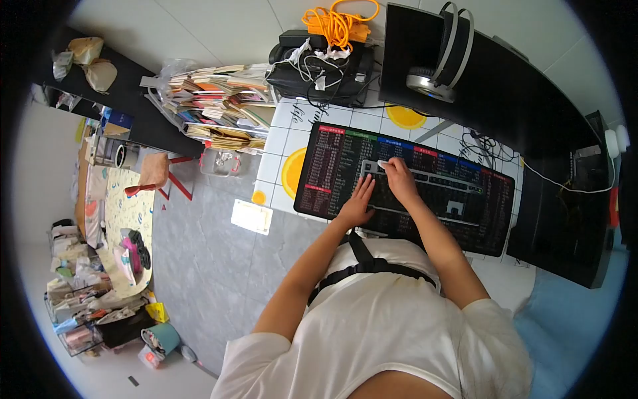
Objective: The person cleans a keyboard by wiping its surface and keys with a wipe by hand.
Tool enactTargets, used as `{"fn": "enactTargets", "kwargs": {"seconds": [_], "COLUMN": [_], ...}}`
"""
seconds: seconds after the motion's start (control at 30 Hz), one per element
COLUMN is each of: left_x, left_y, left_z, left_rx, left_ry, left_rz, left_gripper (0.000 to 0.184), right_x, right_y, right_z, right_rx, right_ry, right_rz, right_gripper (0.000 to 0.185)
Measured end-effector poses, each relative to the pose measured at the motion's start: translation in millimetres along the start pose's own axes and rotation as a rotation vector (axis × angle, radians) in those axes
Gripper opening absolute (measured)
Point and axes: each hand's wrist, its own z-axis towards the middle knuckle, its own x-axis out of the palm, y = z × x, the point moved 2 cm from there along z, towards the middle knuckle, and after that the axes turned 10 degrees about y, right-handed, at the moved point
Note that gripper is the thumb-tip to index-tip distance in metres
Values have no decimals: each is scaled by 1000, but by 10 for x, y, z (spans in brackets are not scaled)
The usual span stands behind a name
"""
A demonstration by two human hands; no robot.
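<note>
A dark keyboard with a grey edge (pixel 438 179) lies on a large black desk mat (pixel 318 166) printed with coloured headings and columns of text. My left hand (pixel 357 205) rests by the keyboard's left end, fingers stretched out and holding nothing. Just right of it, my right hand (pixel 400 181) is closed on a small white piece (pixel 381 163) at the keyboard's upper left corner. Whether that piece is tissue or cloth is too small to tell. My fingers hide part of the keys.
Behind the mat stands a wide monitor (pixel 478 80) with headphones (pixel 432 83) hung on it. A black bag (pixel 319 83) carries cables and an orange cord (pixel 335 26). Stacked papers (pixel 219 100) stand left of the desk, near a red-legged stool (pixel 156 171). Loose black cables (pixel 488 149) lie at the right.
</note>
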Motion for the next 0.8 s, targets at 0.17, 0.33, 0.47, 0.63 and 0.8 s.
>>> {"fn": "enactTargets", "kwargs": {"seconds": [0.17, 0.33, 0.47, 0.63, 0.8], "left_x": [-29, 41, -97, -23, -14], "left_y": [-57, -123, -233, -130, -62], "left_z": [-26, -185, -147, -111, -79], "left_rx": [-13, -38, -112, -66, -3], "left_ry": [17, 3, -88, -62, -68], "left_rz": [-29, -44, 135, 126, 8], "left_gripper": [87, 87, 85, 85, 85], "right_x": [21, 41, 7, 95, 138], "right_y": [-121, -167, -27, 86, 16], "right_z": [-85, -189, -198, -174, -151], "right_rx": [-21, 28, -94, -135, -106], "right_ry": [15, 151, 127, 95, 186], "right_rz": [-51, 66, -78, -201, -27], "right_gripper": [17, 14, 14, 15, 11]}}
